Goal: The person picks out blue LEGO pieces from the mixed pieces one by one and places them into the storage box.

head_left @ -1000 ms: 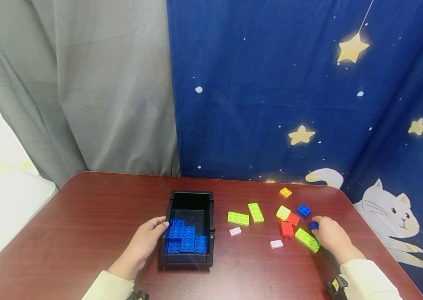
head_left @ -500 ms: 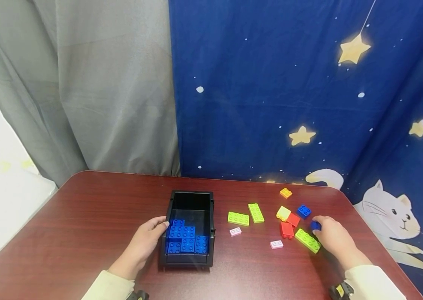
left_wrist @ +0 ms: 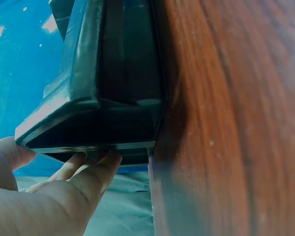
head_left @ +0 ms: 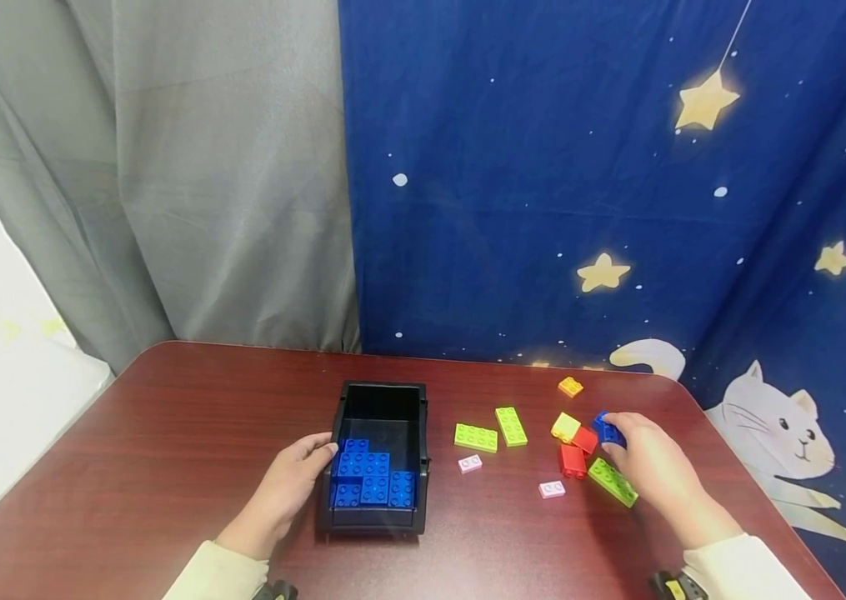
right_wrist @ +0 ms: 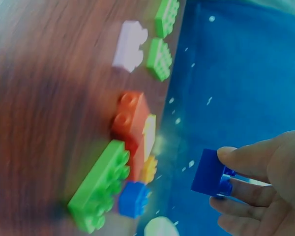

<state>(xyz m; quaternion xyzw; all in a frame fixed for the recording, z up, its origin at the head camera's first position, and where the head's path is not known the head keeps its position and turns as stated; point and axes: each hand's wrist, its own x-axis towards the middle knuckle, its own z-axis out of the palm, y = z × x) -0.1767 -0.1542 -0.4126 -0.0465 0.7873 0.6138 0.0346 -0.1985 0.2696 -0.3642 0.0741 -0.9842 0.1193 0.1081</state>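
My left hand [head_left: 283, 492] grips the left wall of a black plastic bin [head_left: 372, 521], its thumb at the rim and its fingers against the outside, as the left wrist view shows. Several blue toy bricks [head_left: 375, 489] lie inside, toward the near end. My right hand [head_left: 658, 467] pinches a blue brick [right_wrist: 206, 172] between thumb and fingers, raised off the table. Another blue brick [right_wrist: 132, 199] rests on the table, largely overlapped by the right hand and held brick in the head view. Close by lie a long lime-green brick [head_left: 613, 482] and red bricks [head_left: 573, 460].
Around the right side of the table are a yellow brick [head_left: 565, 427], an orange brick [head_left: 570, 386], two pink bricks, one of them [head_left: 553, 489] nearer me, and two lime-green bricks, one [head_left: 476, 437] beside the bin. Curtains hang beyond the table's far edge.
My right hand has lifted the blue brick from beside the long green one and moved it up and slightly left, over the other blue brick. The left hand and bin have stayed put.
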